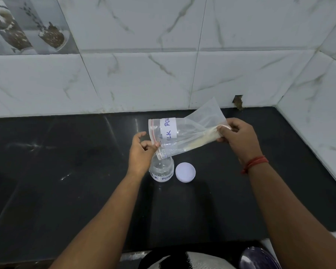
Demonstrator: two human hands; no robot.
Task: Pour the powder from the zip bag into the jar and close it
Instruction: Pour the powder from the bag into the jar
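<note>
1. The black table (66, 181) carries an open jar and its lid.
2. The zip bag (190, 134) is tilted, mouth down over the jar (161, 169).
3. The right hand (239, 138) pinches the bag's bottom; the left hand (142, 152) pinches its mouth.
4. The white lid (185, 172) lies just beside the jar.

Head-worn camera, looking forward and down, close over counter (66, 171) (wide-angle)

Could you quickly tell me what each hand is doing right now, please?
Left hand: pinching the open mouth edge of the zip bag, over the jar.
Right hand: closed on the zip bag's bottom end, raising it.
</note>
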